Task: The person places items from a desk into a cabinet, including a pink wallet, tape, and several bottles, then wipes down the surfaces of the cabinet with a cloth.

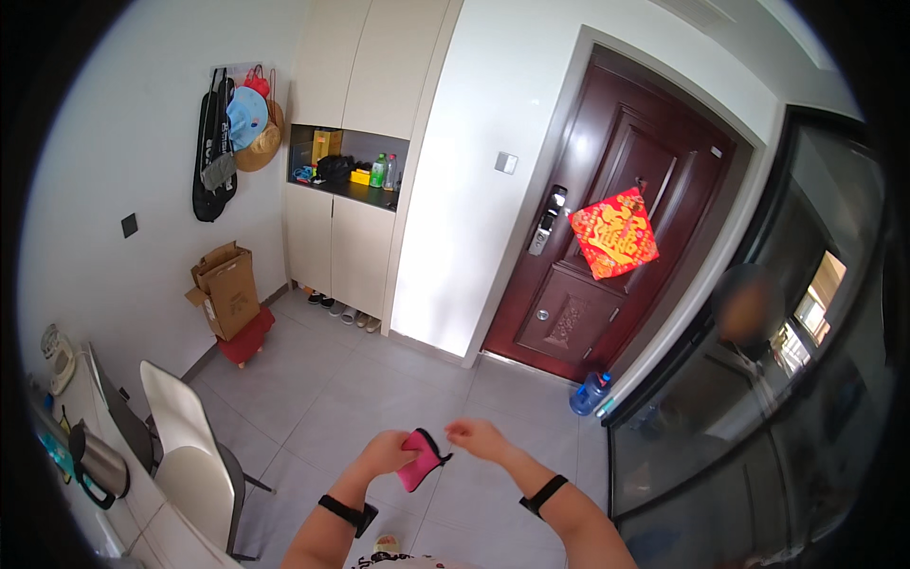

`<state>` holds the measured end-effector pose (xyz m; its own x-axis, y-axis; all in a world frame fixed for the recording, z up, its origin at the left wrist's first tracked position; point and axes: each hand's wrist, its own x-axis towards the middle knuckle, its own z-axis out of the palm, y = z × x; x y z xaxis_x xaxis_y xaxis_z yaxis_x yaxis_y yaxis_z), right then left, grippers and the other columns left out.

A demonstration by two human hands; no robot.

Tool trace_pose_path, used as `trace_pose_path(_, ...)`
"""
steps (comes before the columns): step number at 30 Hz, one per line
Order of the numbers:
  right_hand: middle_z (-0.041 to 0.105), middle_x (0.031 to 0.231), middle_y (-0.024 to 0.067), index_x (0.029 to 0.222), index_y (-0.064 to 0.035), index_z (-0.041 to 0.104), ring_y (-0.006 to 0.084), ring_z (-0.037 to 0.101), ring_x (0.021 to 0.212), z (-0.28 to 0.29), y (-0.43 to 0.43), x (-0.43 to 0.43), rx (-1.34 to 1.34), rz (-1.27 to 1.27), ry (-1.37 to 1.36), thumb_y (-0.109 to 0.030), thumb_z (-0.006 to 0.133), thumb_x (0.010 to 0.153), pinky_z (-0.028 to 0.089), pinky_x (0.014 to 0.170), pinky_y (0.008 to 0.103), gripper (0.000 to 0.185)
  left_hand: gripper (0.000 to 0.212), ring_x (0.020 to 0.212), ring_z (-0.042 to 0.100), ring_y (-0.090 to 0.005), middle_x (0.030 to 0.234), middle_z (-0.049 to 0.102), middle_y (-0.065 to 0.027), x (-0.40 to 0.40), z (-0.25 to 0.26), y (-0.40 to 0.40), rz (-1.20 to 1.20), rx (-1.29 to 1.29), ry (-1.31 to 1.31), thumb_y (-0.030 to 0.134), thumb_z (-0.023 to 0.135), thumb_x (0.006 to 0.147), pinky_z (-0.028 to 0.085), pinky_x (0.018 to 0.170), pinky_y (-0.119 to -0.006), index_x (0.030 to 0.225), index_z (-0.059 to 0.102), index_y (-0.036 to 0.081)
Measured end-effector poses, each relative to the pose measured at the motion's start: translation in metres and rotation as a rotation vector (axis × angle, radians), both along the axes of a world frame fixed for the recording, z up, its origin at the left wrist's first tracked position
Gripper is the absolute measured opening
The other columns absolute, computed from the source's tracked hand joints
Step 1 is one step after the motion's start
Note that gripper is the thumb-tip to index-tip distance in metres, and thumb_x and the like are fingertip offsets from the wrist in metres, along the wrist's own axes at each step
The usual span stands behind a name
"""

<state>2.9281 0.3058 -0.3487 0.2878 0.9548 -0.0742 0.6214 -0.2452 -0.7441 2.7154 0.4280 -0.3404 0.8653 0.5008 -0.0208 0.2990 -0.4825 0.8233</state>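
In my left hand (pixel 389 451) is a small pink pouch (pixel 419 466) with black edging, gripped by its left side between thumb and fingers. A short black tab sticks out from the pouch's right corner. My right hand (pixel 478 439) hovers just right of the pouch with its fingers bent, a small gap away. Whether its fingertips pinch anything is too small to tell. Both hands are in the air above the grey tiled floor (pixel 362 405), and each forearm wears a black strap.
At left are a white chair (pixel 192 469) and a table (pixel 153 530) with a metal kettle (pixel 106 466). A cardboard box (pixel 231 295) rests on a red stool (pixel 245 338). Ahead stand a shoe cabinet (pixel 359 249) and a dark red door (pixel 569 306); a blue water jug (pixel 590 395) is beside the door.
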Motion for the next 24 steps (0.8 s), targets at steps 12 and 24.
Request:
trace_pose_path(12, 0.068, 0.082, 0.0106, 0.092, -0.0057, 0.069, 0.0215, 0.065, 0.079, 0.047, 0.225, 0.367, 0.217, -0.15, -0.293, -0.02, 0.065, 0.079, 0.05, 0.071, 0.0325, 0.02, 0.02, 0.065, 0.063, -0.0244, 0.071, 0.064, -0.0147, 0.196, -0.008, 0.191, 0.265, 0.005, -0.009, 0.016, 0.062, 0.072, 0.049, 0.061, -0.033, 0.084, 0.064, 0.0)
trace_pose_path(24, 0.059, 0.111, 0.011, 0.103, -0.0082, 0.062, 0.0311, 0.053, 0.105, 0.238, 0.515, 0.644, 0.791, -0.338, -0.725, -0.018, 0.073, 0.071, 0.045, 0.087, 0.0399, 0.035, 0.016, 0.074, 0.064, -0.0141, 0.082, 0.068, -0.0066, 0.43, 0.092, 0.312, 0.374, -0.36, -0.274, 0.007, 0.065, 0.08, 0.051, 0.065, -0.028, 0.095, 0.065, 0.0)
